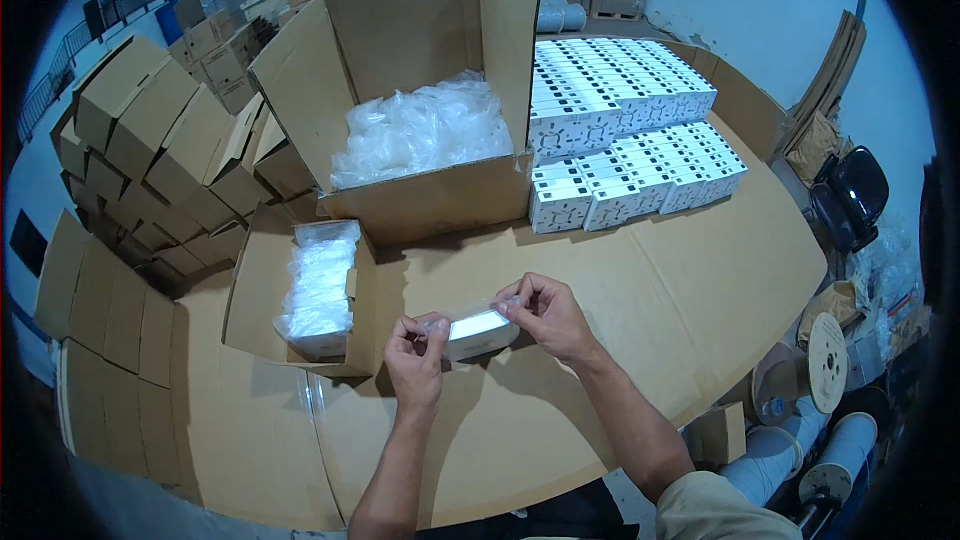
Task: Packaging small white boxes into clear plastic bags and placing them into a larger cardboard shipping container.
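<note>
A small white box (482, 336) in a clear plastic bag is between my hands, just above the cardboard-covered table (560, 420). My left hand (415, 355) pinches the bag at the box's left end. At the upper right corner, my right hand (550, 315) pinches the bag's plastic between thumb and fingers. To the left stands an open carton (362, 315) holding a row of bagged white boxes (322, 285). Behind it, a large open carton (430, 202) is filled with clear plastic bags (425, 130).
Stacks of white boxes with dark squares (625, 175) stand at the back right of the table. Brown cartons (170, 140) are piled on the left, with more flat-sided ones (110, 380) nearer me. At right are a black chair (850, 198) and cable reels (828, 362).
</note>
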Available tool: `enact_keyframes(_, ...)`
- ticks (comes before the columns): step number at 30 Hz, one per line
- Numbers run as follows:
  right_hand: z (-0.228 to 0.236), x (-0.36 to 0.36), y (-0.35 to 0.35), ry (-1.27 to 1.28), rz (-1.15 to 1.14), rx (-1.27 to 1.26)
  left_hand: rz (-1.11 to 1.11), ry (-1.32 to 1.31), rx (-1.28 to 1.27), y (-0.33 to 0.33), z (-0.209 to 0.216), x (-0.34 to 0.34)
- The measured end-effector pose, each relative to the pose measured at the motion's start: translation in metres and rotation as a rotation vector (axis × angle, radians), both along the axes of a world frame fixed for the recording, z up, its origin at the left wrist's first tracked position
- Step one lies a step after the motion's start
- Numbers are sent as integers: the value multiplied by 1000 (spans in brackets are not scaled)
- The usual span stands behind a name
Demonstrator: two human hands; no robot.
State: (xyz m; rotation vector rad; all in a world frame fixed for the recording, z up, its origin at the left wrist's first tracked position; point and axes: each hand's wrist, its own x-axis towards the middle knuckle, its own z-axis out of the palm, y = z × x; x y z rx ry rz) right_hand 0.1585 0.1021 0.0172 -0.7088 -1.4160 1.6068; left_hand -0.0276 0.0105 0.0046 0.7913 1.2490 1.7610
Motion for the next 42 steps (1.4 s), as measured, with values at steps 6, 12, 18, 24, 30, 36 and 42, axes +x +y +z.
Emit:
enact_keyframes(6,24,6,-6,24,-69,212,-3,-49,-1,1,-2,0)
enact_keyframes(12,30,14,-7,-241,161,444,-13,-35,6,1,-2,-2)
enact_keyframes(18,17,11,2,-293,173,432,-6,-13,27,4,-5,-1)
enact_keyframes(24,12,9,-1,-284,138,355,-24,-57,5,3,-9,-4)
enact_keyframes(30,16,8,-1,-331,98,350,30,44,105,4,6,7)
enact_keyframes(36,18,10,-2,-391,98,305,283,845,127,-8,23,8)
enact_keyframes(42,16,9,1,-378,101,368,286,1302,402,-9,21,7)
